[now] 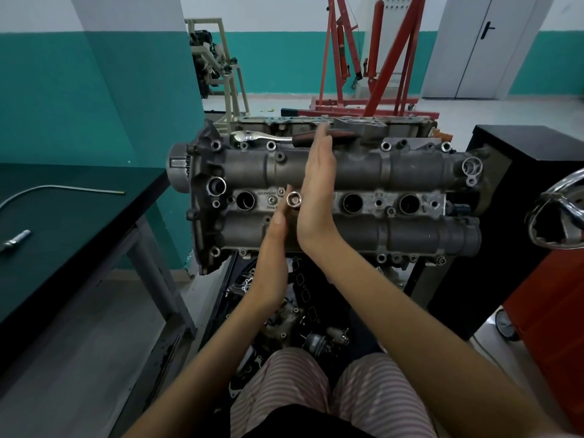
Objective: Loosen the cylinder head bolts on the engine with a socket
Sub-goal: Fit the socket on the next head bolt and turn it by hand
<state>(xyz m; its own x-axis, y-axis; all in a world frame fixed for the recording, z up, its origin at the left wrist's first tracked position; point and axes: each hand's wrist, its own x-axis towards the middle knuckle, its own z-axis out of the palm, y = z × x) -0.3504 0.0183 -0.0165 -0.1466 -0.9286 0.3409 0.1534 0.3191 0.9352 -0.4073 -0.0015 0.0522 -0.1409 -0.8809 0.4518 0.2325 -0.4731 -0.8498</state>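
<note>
The grey engine cylinder head (347, 172) lies across the middle of the head view, with a row of round plug wells along its centre. A chrome socket (294, 200) stands upright over the centre row, its open end facing me. My left hand (278, 248) and my right hand (316, 191) are flat with straight fingers, and their palms press the socket between them. A chrome ratchet (259, 137) with a dark handle rests on the far edge of the head, behind my right fingertips.
A black table (79, 241) at left carries a thin bent metal rod (63, 188) and a small metal tool (15, 241). A black cabinet (521, 172), a red cart (556, 311) and a chrome part (556, 216) stand at right. A red hoist (363, 64) stands behind. Loose parts (303, 311) lie below.
</note>
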